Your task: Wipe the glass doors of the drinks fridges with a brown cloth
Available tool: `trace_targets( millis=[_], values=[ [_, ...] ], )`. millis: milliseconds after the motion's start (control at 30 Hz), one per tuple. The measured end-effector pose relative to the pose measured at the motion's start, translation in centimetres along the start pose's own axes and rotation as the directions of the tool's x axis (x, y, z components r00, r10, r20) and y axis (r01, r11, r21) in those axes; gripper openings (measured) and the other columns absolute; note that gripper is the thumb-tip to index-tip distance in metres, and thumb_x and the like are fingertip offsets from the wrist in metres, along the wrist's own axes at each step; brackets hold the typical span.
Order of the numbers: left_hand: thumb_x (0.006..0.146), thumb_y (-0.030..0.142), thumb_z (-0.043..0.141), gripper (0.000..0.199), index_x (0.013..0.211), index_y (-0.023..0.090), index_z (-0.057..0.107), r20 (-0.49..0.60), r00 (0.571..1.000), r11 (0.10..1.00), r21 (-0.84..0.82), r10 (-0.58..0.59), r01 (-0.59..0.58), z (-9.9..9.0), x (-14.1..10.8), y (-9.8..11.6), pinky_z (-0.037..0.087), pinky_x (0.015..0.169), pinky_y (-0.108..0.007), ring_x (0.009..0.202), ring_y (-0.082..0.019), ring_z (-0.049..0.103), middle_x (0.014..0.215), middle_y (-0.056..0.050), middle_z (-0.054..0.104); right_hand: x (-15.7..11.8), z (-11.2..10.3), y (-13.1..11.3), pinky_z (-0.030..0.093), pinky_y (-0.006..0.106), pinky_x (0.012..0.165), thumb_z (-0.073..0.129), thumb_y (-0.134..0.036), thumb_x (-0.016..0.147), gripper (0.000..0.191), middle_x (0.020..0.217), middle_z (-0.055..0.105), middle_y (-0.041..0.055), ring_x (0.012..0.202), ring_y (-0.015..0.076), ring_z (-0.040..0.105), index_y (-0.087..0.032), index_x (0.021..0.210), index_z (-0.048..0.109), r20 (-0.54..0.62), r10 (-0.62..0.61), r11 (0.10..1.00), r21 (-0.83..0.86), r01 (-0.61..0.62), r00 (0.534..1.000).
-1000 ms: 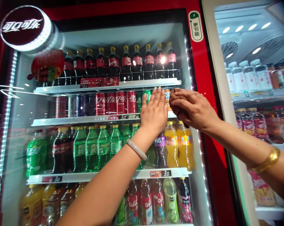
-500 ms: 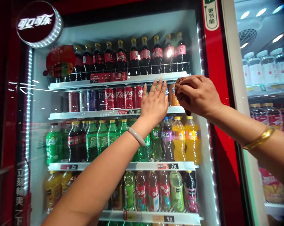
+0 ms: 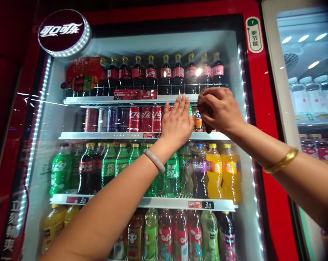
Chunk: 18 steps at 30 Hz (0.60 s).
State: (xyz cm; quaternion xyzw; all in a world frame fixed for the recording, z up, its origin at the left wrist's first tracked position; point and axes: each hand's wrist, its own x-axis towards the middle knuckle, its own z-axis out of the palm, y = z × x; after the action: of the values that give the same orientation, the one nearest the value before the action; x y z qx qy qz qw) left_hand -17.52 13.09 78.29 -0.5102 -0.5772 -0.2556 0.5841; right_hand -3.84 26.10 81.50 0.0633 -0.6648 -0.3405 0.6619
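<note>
At the glass front of a red drinks cooler (image 3: pixel 164 12): two bare hands, raised. Left hand (image 3: pixel 177 123): grip unclasped, palm flat toward the pane, fingers straight and pointing up; pale bangle (image 3: pixel 154 160) at the wrist. Right hand (image 3: pixel 221 108): grip clamped on one brown crumpled cloth (image 3: pixel 206 108), which sat before the right end of the can shelf, just beside the left hand; gold-coloured bangle (image 3: pixel 283 161) on the forearm. Behind the pane, top down: dark bottles (image 3: pixel 178 74), red cans (image 3: pixel 146 119), green bottles (image 3: pixel 109 165) and orange bottles (image 3: pixel 214 170). Upper left: one lit round sign (image 3: pixel 63 32).
</note>
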Motion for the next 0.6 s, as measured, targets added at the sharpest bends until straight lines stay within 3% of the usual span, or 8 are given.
trace_targets(
  millis=[100,200,267,367,467,600],
  values=[
    [0.099,0.025,0.035,0.064,0.161,0.013,0.028,-0.004,1.0,0.999,0.044,0.016,-0.016,-0.3,0.1,-1.1,0.0,0.132,-0.05,0.161,-0.025,0.014,0.172,-0.012,0.023,0.5,1.2,-2.3,0.048,0.054,0.112,0.059,-0.019,0.084,0.046,0.146,0.057,0.0079,0.136,0.0317,0.054,-0.03,0.129,0.061,-0.05,0.06,0.998,0.038,-0.058,0.997],
    [0.098,0.024,0.036,0.065,0.162,0.014,0.025,0.009,0.999,0.997,0.065,0.047,-0.048,-0.7,-0.7,-2.2,-0.001,0.132,-0.051,0.161,-0.025,0.014,0.172,-0.012,0.023,-0.8,1.1,-4.2,0.046,0.055,0.115,0.056,-0.022,0.089,0.047,0.151,0.055,0.008,0.141,0.0313,0.05,-0.029,0.135,0.057,0.015,-0.011,0.999,0.051,0.011,1.0],
    [0.099,0.024,0.034,0.064,0.162,0.014,0.025,0.012,0.999,0.997,0.061,0.042,-0.043,-1.1,-1.1,-2.9,0.0,0.132,-0.052,0.161,-0.024,0.014,0.172,-0.011,0.023,-1.4,0.7,-4.3,0.041,0.06,0.117,0.06,-0.027,0.089,0.046,0.15,0.056,0.0076,0.141,0.033,0.051,-0.03,0.135,0.057,0.066,-0.026,0.999,0.022,0.025,0.997],
    [0.1,0.025,0.033,0.062,0.161,0.015,0.029,0.01,1.0,0.998,0.054,0.029,-0.03,-1.6,-1.2,-3.7,0.0,0.132,-0.052,0.161,-0.023,0.015,0.172,-0.01,0.024,-0.5,1.0,-3.9,0.031,0.068,0.12,0.062,-0.032,0.089,0.044,0.15,0.056,0.008,0.141,0.0366,0.049,-0.031,0.132,0.06,0.033,0.083,0.995,-0.051,-0.081,0.996],
    [0.1,0.025,0.033,0.061,0.16,0.016,0.03,0.0,0.999,0.998,0.051,0.036,-0.036,-1.9,-0.9,-4.4,0.0,0.132,-0.052,0.161,-0.023,0.015,0.172,-0.01,0.024,1.6,2.8,-4.9,0.037,0.065,0.118,0.057,-0.03,0.091,0.039,0.147,0.058,0.0096,0.143,0.0358,0.047,-0.029,0.129,0.062,-0.059,0.175,0.982,-0.054,-0.179,0.983],
    [0.099,0.025,0.035,0.064,0.162,0.015,0.026,0.005,0.999,0.997,0.062,0.05,-0.05,-2.2,-1.6,-5.6,-0.001,0.132,-0.052,0.161,-0.025,0.013,0.172,-0.011,0.022,1.9,4.1,-8.1,0.041,0.06,0.119,0.057,-0.028,0.09,0.043,0.144,0.06,0.0072,0.145,0.0321,0.046,-0.03,0.133,0.059,-0.042,0.139,0.989,-0.041,-0.14,0.989]
  ],
)
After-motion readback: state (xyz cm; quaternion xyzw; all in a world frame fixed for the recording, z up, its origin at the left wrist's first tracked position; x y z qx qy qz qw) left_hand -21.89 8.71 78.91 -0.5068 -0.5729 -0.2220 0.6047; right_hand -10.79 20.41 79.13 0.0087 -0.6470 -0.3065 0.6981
